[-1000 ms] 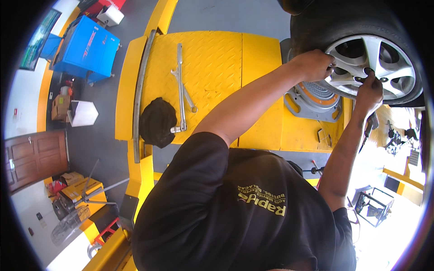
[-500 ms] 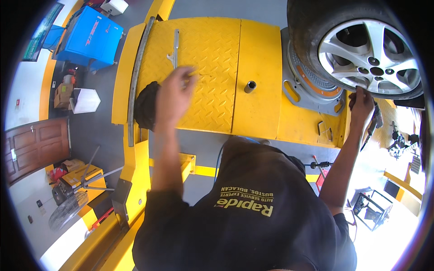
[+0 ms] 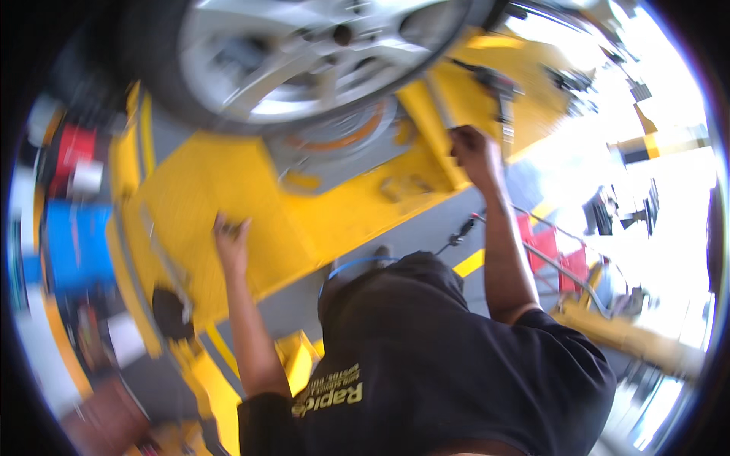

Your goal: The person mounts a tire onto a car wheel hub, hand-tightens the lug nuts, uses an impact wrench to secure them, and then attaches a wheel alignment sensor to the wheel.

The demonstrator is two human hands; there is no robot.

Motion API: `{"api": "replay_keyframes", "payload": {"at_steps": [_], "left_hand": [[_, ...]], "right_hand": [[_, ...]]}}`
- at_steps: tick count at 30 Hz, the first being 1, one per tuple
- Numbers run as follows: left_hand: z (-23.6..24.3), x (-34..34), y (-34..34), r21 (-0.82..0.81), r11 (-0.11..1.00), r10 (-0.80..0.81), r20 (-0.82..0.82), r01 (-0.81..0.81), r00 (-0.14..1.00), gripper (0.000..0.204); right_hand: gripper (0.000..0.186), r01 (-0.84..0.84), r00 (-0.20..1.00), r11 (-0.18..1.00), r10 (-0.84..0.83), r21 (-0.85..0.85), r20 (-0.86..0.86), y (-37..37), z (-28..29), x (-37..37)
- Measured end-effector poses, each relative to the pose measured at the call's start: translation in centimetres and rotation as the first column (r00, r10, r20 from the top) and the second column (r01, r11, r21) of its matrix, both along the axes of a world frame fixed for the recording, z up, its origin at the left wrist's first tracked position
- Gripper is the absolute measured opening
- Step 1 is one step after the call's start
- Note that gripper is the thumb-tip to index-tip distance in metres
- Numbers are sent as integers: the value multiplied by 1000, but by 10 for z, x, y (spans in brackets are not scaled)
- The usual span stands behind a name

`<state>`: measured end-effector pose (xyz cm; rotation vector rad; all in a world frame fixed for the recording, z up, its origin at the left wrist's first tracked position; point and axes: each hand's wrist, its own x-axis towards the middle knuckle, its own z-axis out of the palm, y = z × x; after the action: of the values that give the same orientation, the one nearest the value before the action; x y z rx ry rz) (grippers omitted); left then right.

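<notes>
The scene is blurred by motion. My left hand (image 3: 232, 242) is over the yellow lift platform (image 3: 304, 228), its thumb and fingers bent round something small and dark that I cannot make out. My right hand (image 3: 475, 148) hangs beyond the platform's right end with its fingers curled in; what they hold, if anything, is hidden. Just past it lies a dark gun-shaped power tool (image 3: 498, 87). A car wheel with a silver alloy rim (image 3: 327, 83) stands at the top, above a grey round turn plate (image 3: 350, 148). Left of my left hand lie a long metal wrench (image 3: 163, 254) and a black bundle (image 3: 173, 311).
A blue cabinet (image 3: 76, 243) and a red unit (image 3: 74, 152) stand at the far left. Right of my body are red panels with a metal bar (image 3: 551, 262). A thin blue hose (image 3: 353, 264) curves by the platform's near edge.
The view has swung right, bringing the wheel to the top middle. My right hand has come away from the wheel. My left hand has left the wrench area; the loose socket no longer shows.
</notes>
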<state>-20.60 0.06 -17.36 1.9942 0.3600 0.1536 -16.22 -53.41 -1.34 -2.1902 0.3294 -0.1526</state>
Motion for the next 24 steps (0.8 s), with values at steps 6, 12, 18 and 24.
{"api": "replay_keyframes", "payload": {"at_steps": [6,12,18,24], "left_hand": [[-2,-11,-16,-38,997,82,305,-74,949,13],[74,-23,-156,-445,885,-223,-139,140,965,13],[125,76,-328,-90,671,-741,-130,736,659,20],[163,211,-497,381,474,-869,60,793,491,30]], "right_hand": [[31,267,960,957,-255,-115,114,-124,-14,25],[65,288,901,870,-387,-400,-193,-247,-73,115],[76,166,911,976,-207,-144,-356,-281,-99,176],[32,183,944,711,67,679,-325,-306,-89,157]]}}
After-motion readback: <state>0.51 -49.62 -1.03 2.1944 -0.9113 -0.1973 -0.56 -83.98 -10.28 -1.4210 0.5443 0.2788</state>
